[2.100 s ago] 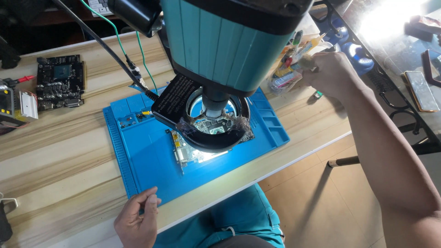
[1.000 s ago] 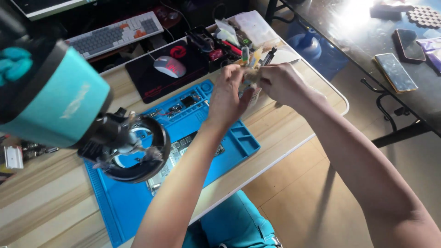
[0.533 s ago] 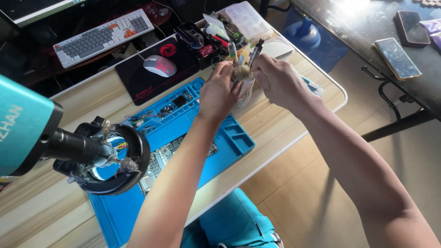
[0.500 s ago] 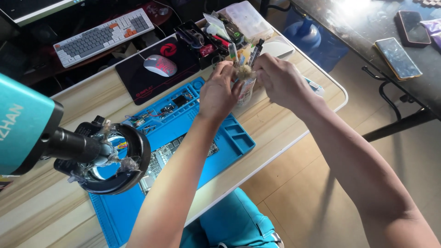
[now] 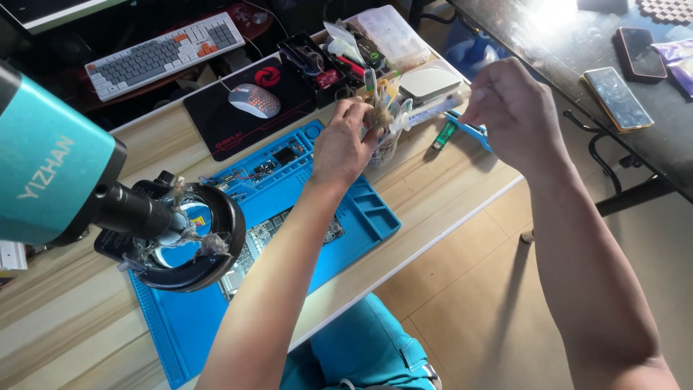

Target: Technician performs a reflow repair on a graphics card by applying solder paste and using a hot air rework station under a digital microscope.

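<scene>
Both arms outstretched, left hand (image 5: 343, 148) and right hand (image 5: 509, 108) pinching.

Our left hand (image 5: 343, 144) rests on the tool cup (image 5: 385, 144); the work mat (image 5: 361, 217) lies below it, the mouse (image 5: 254, 100) beyond-left, our right hand (image 5: 512, 112) to its right holding a syringe tube (image 5: 433, 112).

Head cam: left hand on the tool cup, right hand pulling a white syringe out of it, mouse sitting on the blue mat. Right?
Not quite. The head view shows the mouse on the black mouse pad, not the blue mat. The rest holds: left hand on the tool cup, right hand holding the white syringe.
</scene>
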